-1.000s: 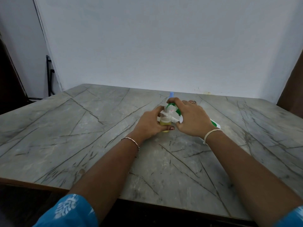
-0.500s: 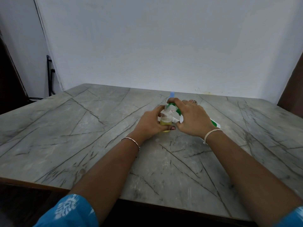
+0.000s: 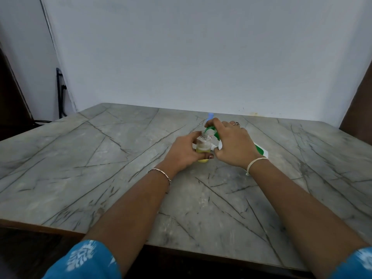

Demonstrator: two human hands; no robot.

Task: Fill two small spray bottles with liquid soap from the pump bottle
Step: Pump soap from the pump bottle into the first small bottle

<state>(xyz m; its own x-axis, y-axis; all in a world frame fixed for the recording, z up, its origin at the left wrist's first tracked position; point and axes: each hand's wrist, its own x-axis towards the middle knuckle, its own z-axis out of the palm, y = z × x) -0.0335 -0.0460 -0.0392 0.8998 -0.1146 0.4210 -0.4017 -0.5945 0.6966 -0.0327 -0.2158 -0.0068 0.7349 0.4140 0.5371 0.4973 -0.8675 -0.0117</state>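
Note:
A small clear spray bottle (image 3: 203, 144), uncapped and holding yellow liquid in its lower part, stands on the marble table (image 3: 100, 158). My left hand (image 3: 184, 153) grips it around the body. My right hand (image 3: 233, 144) covers the green-and-white pump bottle (image 3: 261, 151) and curls over its green pump head (image 3: 211, 129), whose spout sits over the small bottle's mouth. Behind my right hand a light blue cap (image 3: 210, 115) sticks up; what it belongs to is hidden.
A white wall (image 3: 201, 57) rises right behind the table's far edge. A black cable (image 3: 59, 93) hangs at the back left. The table's near edge (image 3: 40, 226) runs across the bottom of the view.
Both hands stay in place on the bottles; nothing has visibly moved.

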